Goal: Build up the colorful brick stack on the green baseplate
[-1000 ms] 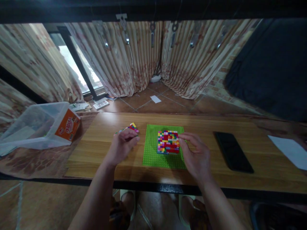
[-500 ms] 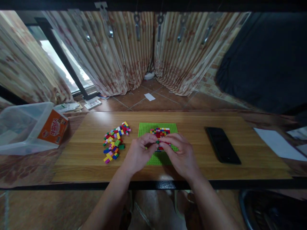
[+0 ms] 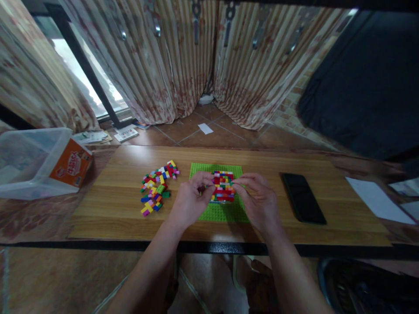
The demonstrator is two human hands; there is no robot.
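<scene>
A block structure of multicoloured toy bricks (image 3: 224,190) stands on a green studded baseplate (image 3: 225,214), between my two hands. My left hand (image 3: 192,198) is at its left side, thumb and fingers pinched together against the edge; what they hold, if anything, is too small to make out. On the other side, my right hand (image 3: 260,200) pinches a small green brick (image 3: 233,183) at the structure's right edge. Fingertips hide parts of both edges. Left of the baseplate lies a loose pile of mixed bricks (image 3: 153,189).
A black phone (image 3: 303,198) lies on the wooden board (image 3: 111,209) to the right, with white paper (image 3: 376,196) past it. At the far left stands a clear plastic bin (image 3: 29,170) with an orange label. The table's dark front edge (image 3: 225,247) runs below my wrists.
My hands have moved apart from over the structure's middle, the right one shifting right with the green brick. More of the structure shows now. The camera view has tilted slightly.
</scene>
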